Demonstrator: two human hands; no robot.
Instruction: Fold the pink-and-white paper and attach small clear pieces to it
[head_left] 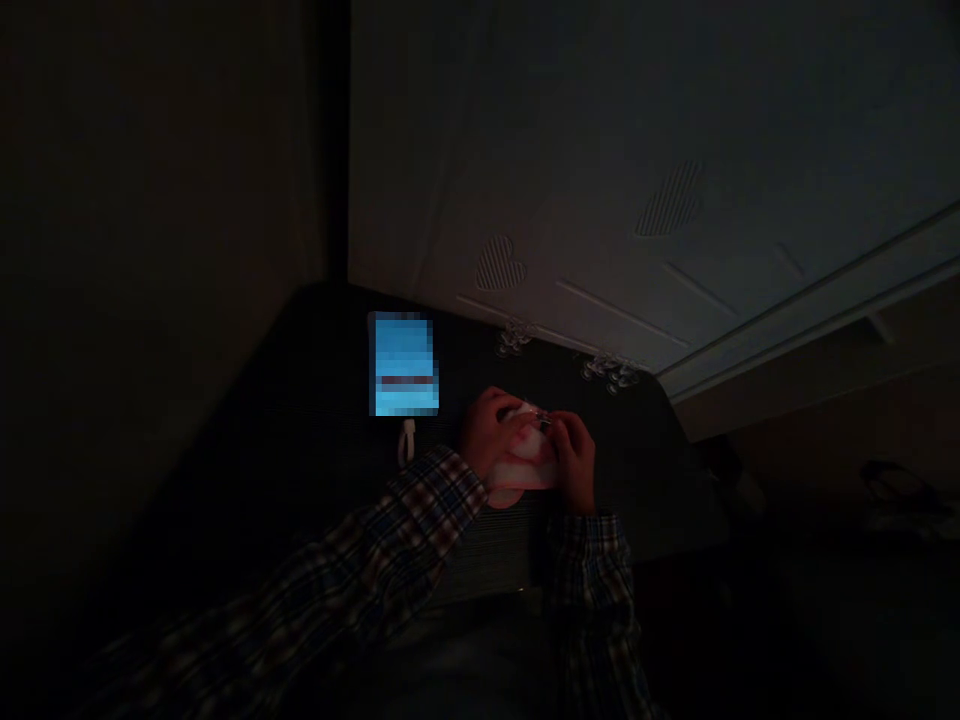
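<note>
Centrally, just below the middle of the head view, a pink-and-white flat item (536, 470) lies between the two hands above a dark table (637, 480). The left hand (491, 430), at its nine o'clock side, grasps its edge; the right hand (576, 455), at three o'clock, pinches near its upper edge, where a small shiny piece (541, 417) shows, too dim to identify. At ten o'clock from the item stands a lit, pixelated screen (405, 365), with a pale cable (406, 440) at its six o'clock. Clear looped pieces (611, 373) lie at one o'clock, beside a pale heart-patterned panel (570, 180).
</note>
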